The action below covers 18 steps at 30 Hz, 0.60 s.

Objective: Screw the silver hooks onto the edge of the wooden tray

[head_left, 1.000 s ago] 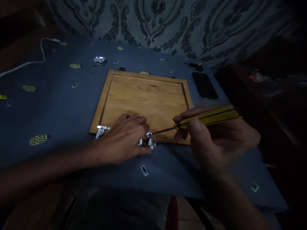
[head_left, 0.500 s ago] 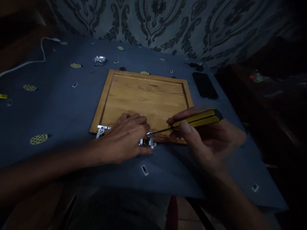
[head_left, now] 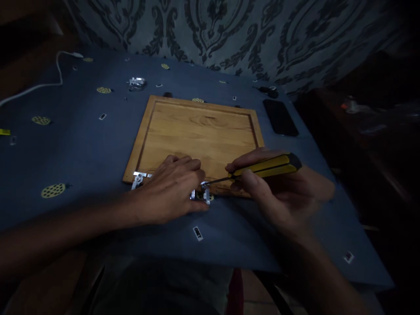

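Observation:
A framed wooden panel [head_left: 200,131] lies flat on the table, with metal hinges along its near edge. My left hand [head_left: 175,186] rests over that edge, fingers curled and thumb below, gripping the metal hinge [head_left: 206,195]. In my right hand [head_left: 278,192] is a screwdriver [head_left: 265,168] with a yellow and black handle, held between thumb and fingers. Its shaft points left, and the tip meets the hinge beside my left fingers. Another hinge [head_left: 138,179] sits at the panel's near left corner, partly behind my left wrist.
A loose metal hinge [head_left: 136,83] lies beyond the panel at left, near a small screw [head_left: 125,99]. A black phone [head_left: 280,117] and a dark object [head_left: 269,91] are at the far right. A white cable [head_left: 60,70] runs along the left. Patterned cloth hangs behind.
The screwdriver handle has turned a little and dipped slightly, as my right fingers shifted slightly left. My left hand and the panel stay in place.

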Motion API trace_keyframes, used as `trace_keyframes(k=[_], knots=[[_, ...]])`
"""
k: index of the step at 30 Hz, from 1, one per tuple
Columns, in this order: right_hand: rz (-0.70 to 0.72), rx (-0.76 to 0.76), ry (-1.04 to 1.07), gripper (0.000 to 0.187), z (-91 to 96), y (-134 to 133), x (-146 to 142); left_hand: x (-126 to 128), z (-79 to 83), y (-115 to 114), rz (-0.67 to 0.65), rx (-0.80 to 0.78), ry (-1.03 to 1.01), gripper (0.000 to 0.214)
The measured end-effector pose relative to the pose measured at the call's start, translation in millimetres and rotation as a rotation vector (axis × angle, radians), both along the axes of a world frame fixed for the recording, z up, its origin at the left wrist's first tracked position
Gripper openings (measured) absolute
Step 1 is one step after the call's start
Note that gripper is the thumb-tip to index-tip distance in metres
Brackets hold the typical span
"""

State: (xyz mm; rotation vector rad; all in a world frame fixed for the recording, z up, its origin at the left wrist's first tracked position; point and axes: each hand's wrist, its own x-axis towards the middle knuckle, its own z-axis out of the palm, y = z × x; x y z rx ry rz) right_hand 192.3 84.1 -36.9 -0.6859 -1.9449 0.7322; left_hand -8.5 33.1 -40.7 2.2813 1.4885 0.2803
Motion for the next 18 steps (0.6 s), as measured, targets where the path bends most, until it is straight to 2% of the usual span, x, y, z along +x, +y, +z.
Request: trace_keyframes(k=[4,8,15,18], knots=[[0.08,0.026,-0.022,0.004,2.1,3.6,0.5,0.1,-0.2,0.4,-0.001,-0.003,-0.006,0.028],[0.081,0.048,0.036,0.01,-0.2,6.4,-2.5,0.6,0.7,0.5,0.0,-0.015,-0.012,0.028],[0.02,-0.015,0.071,0.017,0.6,4.6,-8.4,0.6,-0.1,-0.1,0.001,0.0,0.005,0.028],[0.023,-0.093,0.063,0.014,3.1,3.8,-5.4,-0.2,-2.0,-0.2,-0.001,0.012,-0.009,0.029]])
